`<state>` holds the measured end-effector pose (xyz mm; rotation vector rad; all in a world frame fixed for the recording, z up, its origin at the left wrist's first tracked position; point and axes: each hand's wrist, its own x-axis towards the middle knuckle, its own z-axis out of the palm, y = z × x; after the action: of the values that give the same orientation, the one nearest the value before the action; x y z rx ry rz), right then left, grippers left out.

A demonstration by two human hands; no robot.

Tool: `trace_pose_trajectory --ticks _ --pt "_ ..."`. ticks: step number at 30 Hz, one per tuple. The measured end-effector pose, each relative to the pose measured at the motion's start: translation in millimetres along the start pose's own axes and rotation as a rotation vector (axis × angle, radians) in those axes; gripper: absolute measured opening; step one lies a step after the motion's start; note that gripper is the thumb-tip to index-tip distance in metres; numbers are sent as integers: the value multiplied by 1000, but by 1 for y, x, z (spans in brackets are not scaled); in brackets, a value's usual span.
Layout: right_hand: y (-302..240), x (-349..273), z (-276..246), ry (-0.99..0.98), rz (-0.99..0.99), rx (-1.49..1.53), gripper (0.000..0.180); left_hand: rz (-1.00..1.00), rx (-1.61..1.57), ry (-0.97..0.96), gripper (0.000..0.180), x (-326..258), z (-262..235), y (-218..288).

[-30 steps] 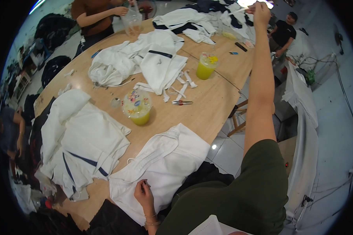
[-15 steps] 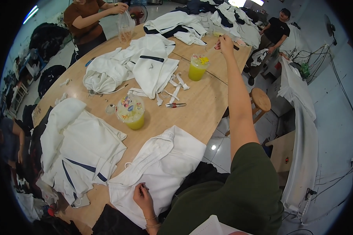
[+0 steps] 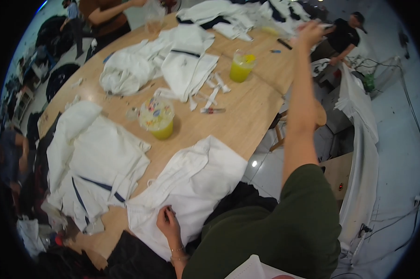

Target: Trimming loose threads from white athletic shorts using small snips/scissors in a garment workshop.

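A white garment [image 3: 205,176] with a gathered waistband and a drawstring lies at the table's near edge, over my lap. My left hand [image 3: 169,224] rests on it, fingers curled and pinched; something small and dark shows at the fingertips, too small to name. My right arm stretches far forward to the table's far right. Motion smears my right hand [image 3: 310,33], and whether it holds anything does not show. Closest to it on the tabletop are a dark stick-like thing [image 3: 285,44] and a small blue item [image 3: 275,51].
Two lidded plastic cups of yellow-green drink [image 3: 162,132] [image 3: 240,73] stand mid-table. Small thread snips [image 3: 213,110] lie near white fabric scraps [image 3: 213,95]. White garments [image 3: 98,149] are piled left and farther back. One person [image 3: 105,18] stands far left, another [image 3: 342,39] far right. A wooden stool [image 3: 320,114] stands right.
My right hand has moved farther right and away, off the spot where the dark stick-like thing lies. The view has shifted a little. My left hand stays on the white garment.
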<state>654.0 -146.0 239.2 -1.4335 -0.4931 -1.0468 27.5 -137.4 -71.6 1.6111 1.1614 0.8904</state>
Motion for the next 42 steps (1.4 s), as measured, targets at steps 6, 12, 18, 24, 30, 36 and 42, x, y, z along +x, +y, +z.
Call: trace_pose_trajectory --ticks 6,12,18,24,30,36,42 --pt "-26 21 49 -509 -436 -23 37 8 -75 4 13 -2 -6 -7" --pt "40 -112 57 -736 87 -166 23 -20 -19 0 14 -7 -10 -2" --pt "26 -58 58 -590 9 -58 27 -8 -1 3 14 -4 -8 -3" --pt "61 -72 64 -584 -171 -155 26 -21 20 14 13 -4 -6 -1" --pt "54 -119 73 -808 121 -204 22 -29 9 42 11 -5 -7 -4" --pt "-7 -53 65 -542 -83 99 27 -7 51 44 11 -7 -8 -5" --pt "88 -128 54 -496 -113 -203 23 -9 57 38 11 -2 -4 -4"
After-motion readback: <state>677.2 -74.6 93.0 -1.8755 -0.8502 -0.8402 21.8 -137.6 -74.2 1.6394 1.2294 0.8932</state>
